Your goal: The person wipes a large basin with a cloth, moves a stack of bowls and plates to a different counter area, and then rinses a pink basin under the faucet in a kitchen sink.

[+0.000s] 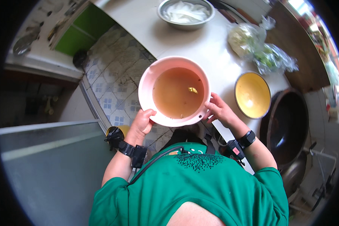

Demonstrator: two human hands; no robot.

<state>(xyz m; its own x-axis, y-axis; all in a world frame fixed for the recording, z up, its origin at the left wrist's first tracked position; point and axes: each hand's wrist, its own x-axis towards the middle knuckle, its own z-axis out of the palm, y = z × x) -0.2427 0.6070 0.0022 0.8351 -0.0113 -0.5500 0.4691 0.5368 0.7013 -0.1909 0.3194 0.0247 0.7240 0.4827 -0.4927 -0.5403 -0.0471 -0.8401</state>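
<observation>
A pink plastic basin (147,93) is held in front of my body, partly over the tiled floor and partly over the counter's edge. Cloudy brownish liquid (176,91) fills its bottom, with a small yellow piece (192,90) and a few dark specks in it. My left hand (142,121) grips the rim at the near left, thumb on top. At the near right, my right hand (219,108) has its thumb against the rim and its fingers around the outer wall. A yellow-lined bowl (252,94) stands on the counter just beyond my right hand.
On the white counter (169,39) stands a metal bowl (186,14) with white contents. Plastic bags of vegetables (254,46) lie to the right. A large dark wok (288,130) is at far right. A bin with a black bag (115,135) and a glass panel (53,169) are left.
</observation>
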